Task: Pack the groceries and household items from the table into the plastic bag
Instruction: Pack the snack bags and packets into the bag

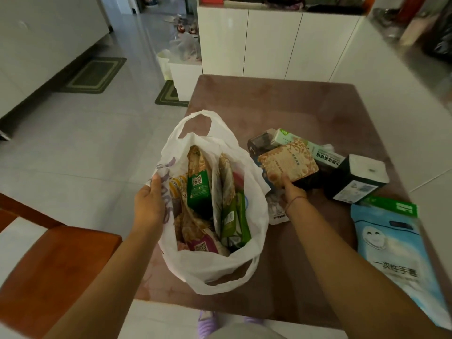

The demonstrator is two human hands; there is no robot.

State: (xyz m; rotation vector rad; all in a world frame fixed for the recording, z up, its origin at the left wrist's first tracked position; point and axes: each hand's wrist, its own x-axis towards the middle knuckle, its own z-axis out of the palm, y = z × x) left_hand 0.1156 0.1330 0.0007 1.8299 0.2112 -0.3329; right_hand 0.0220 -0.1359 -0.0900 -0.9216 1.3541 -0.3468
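A white plastic bag stands open on the brown table, holding several green and tan snack packs. My left hand grips the bag's left rim and keeps the mouth wide. My right hand pinches the lower edge of a tan patterned packet, lifted just right of the bag. Behind it lie a light green box and a dark item. A black-and-white carton stands to the right. A blue pouch of disposable gloves lies at the right edge.
A small white sachet lies under my right wrist. A green pack peeks out above the blue pouch. A wooden chair is at the lower left. White cabinets stand beyond the table, with tiled floor to the left.
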